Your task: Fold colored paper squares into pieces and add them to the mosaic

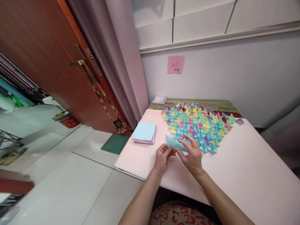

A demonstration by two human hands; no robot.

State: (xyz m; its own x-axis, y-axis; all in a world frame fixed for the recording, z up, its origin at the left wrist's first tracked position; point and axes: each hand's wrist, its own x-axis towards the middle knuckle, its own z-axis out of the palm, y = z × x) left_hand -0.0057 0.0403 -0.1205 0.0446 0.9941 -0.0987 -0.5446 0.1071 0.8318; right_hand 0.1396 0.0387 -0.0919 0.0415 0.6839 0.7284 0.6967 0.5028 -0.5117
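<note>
While my left grip [162, 158] pinches the near edge of a blue paper [172, 143], my right grip [192, 153] sets its thumb there with fingers spread, hiding the paper's right part; whether it pinches too, I cannot tell. That paper is above the tabletop [248, 162], right of a stack of square sheets [144, 132] and before many folded pieces [200, 125], some covered by my fingers; beyond, handwriting on a pink note [175, 61] is hard to read.
</note>
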